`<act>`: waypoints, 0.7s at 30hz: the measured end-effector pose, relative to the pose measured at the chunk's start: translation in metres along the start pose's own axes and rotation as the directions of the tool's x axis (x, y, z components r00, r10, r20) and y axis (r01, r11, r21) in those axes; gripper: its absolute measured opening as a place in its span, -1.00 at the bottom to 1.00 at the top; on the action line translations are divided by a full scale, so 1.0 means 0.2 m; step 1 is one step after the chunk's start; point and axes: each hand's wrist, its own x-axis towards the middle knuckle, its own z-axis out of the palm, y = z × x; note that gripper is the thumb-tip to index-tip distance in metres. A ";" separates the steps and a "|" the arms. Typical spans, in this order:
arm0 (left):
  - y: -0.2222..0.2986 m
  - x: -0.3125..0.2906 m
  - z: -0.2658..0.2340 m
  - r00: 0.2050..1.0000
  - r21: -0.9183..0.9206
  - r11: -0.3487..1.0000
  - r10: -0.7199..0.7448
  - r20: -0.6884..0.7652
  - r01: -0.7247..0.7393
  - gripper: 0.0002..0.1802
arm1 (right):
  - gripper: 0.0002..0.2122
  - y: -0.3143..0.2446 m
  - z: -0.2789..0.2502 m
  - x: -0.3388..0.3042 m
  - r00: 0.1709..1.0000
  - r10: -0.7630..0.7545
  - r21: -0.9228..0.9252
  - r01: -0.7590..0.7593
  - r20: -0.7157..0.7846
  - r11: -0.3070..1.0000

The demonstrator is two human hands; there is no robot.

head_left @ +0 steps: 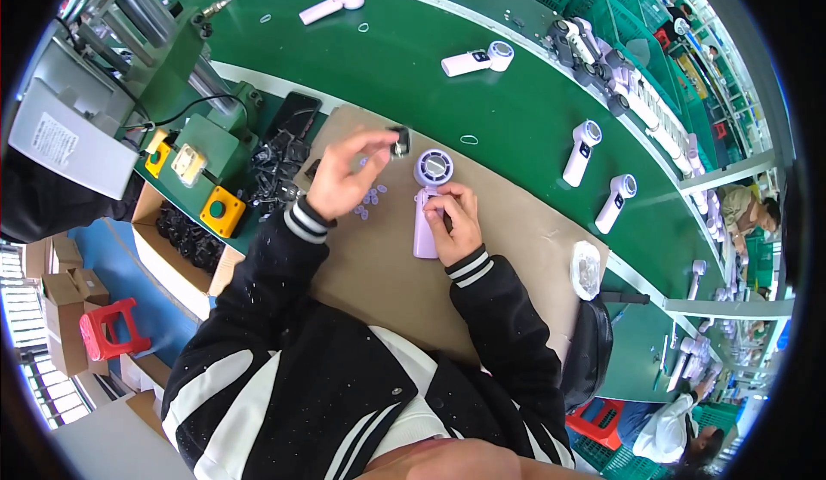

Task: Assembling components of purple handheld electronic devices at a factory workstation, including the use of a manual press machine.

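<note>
A lilac handheld fan (425, 232) lies on the brown work sheet (508, 278), its round head pointing away from me. My right hand (458, 224) is closed at the fan's neck and upper handle, thumb and fingertips bent against it and covering that part. To the left of the fan head, my left hand (344, 177) is raised, pinching a small black plastic part (400, 142) between thumb and fingers. Small pale lilac rings (372, 194) lie scattered beside my left hand. A heap of black parts (277, 166) sits farther left.
A green conveyor belt (396, 58) carries several fans past the sheet's far side. On the left stand a press machine (202, 140), a yellow button box (221, 211) and a carton (159, 243) of black parts. A clear plastic-wrapped item (586, 270) lies right.
</note>
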 end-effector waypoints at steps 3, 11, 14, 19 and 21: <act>-0.02 -0.13 0.07 0.986 -0.152 0.976 -0.163 -0.030 0.157 -0.72 | -0.86 0.00 -0.01 0.01 1.000 0.003 -0.007 -0.003 -0.001 1.000; -0.10 -0.21 0.19 1.000 -0.161 0.987 0.000 -0.005 -0.001 -0.79 | -0.85 -0.01 -0.03 0.02 0.994 0.109 0.142 -0.110 0.019 0.984; -0.11 -0.21 0.20 1.000 -0.176 0.984 -0.021 -0.007 0.020 -0.79 | -0.85 -0.03 -0.05 0.03 0.997 0.077 0.092 -0.078 0.014 0.993; -0.11 -0.20 0.19 0.999 -0.194 0.980 -0.036 -0.003 0.034 -0.78 | -0.85 -0.03 -0.07 0.04 0.999 -0.021 -0.044 0.023 0.028 0.999; -0.10 -0.20 0.18 0.999 -0.202 0.979 -0.041 -0.004 0.039 -0.75 | -0.85 -0.03 -0.05 0.06 1.000 -0.006 -0.003 0.006 0.029 1.000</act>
